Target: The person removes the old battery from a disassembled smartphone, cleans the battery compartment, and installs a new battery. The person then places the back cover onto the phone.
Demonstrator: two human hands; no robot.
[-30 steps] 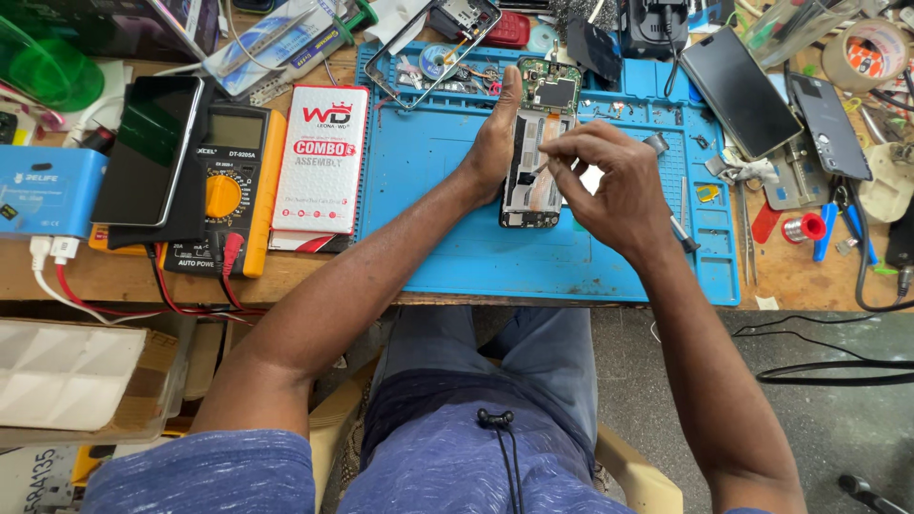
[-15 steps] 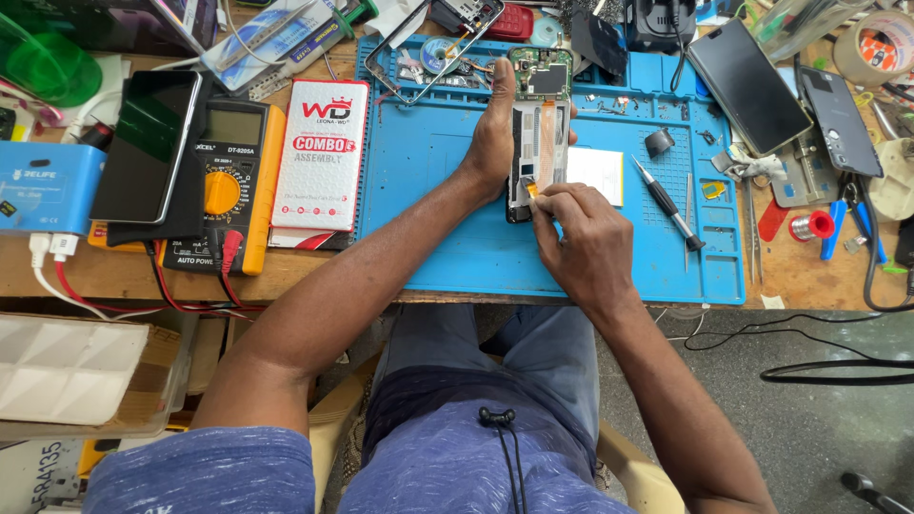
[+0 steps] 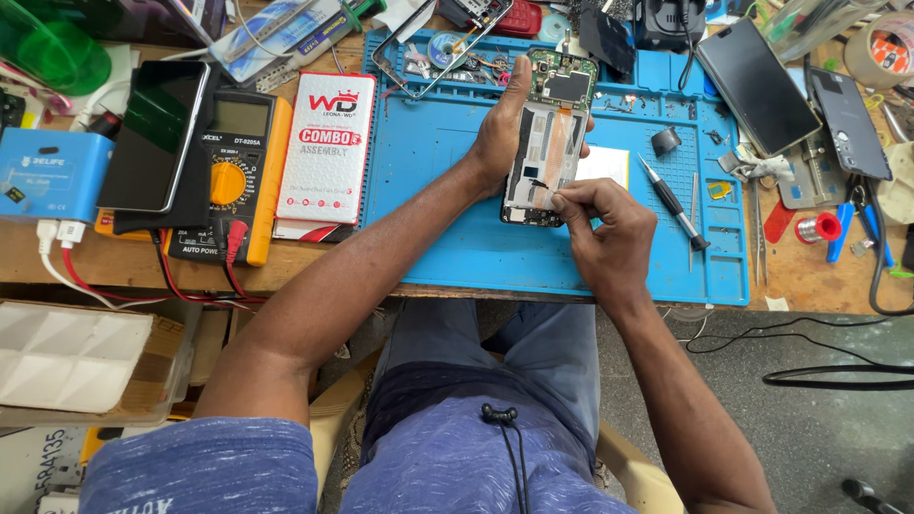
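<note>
From the head camera, one opened phone lies with its back cover off on the blue work mat, its long axis running away from the person and tilted slightly to the right. The end with the green circuit board points away from the body, and the lower end points toward the bench edge.

The left hand wraps the phone's left edge. Its thumb lies along that side and its fingers curl round the far side, so they are clamped on the phone body.

The right hand sits at the phone's near right corner. Its thumb and forefinger are pinched together on something at the lower right edge of the frame; what they grip is too small to make out.

Just right of the right hand's fingers lies one black-handled screwdriver, pointing diagonally toward the far left. Beyond it lies one thin pair of tweezers.

Behind those fingers, partly under the phone, is one white card.

Well left of the left hand are one red-and-white box, one yellow multimeter and one dark phone lying face up.

Far right of the right hand lie two more dark phones.
</note>
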